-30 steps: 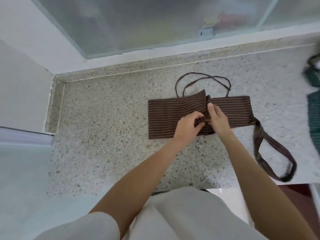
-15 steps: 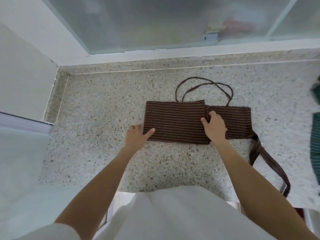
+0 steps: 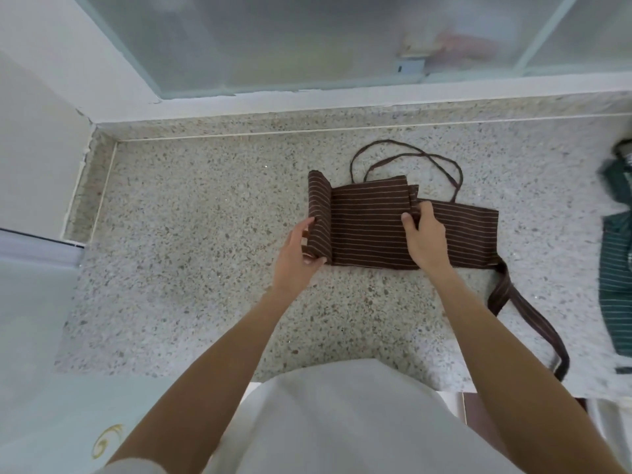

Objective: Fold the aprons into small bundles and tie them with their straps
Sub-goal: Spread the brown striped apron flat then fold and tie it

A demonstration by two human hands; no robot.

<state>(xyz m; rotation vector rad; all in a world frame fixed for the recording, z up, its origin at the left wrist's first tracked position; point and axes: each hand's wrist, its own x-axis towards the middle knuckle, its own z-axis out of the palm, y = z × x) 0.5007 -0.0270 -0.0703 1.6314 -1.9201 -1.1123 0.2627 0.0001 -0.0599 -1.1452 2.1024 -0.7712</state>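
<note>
A brown striped apron point(image 3: 369, 230) lies folded into a long band on the speckled counter point(image 3: 205, 268). Its left end is lifted and curled over into the start of a roll. My left hand point(image 3: 297, 258) grips that rolled end, thumb underneath. My right hand point(image 3: 424, 237) pinches the fold near the band's middle and holds it down. Thin straps point(image 3: 407, 155) loop behind the apron. A wide strap point(image 3: 523, 313) trails off the right end toward the counter's front edge.
A green striped apron point(image 3: 615, 268) lies at the counter's right edge. A frosted window point(image 3: 307, 42) and white sill run along the back. A wall closes the left side, and a white surface point(image 3: 30, 336) adjoins the counter at the lower left.
My left hand went from the apron's middle to its left end and lifted it into a roll. My right hand stayed on the middle fold.
</note>
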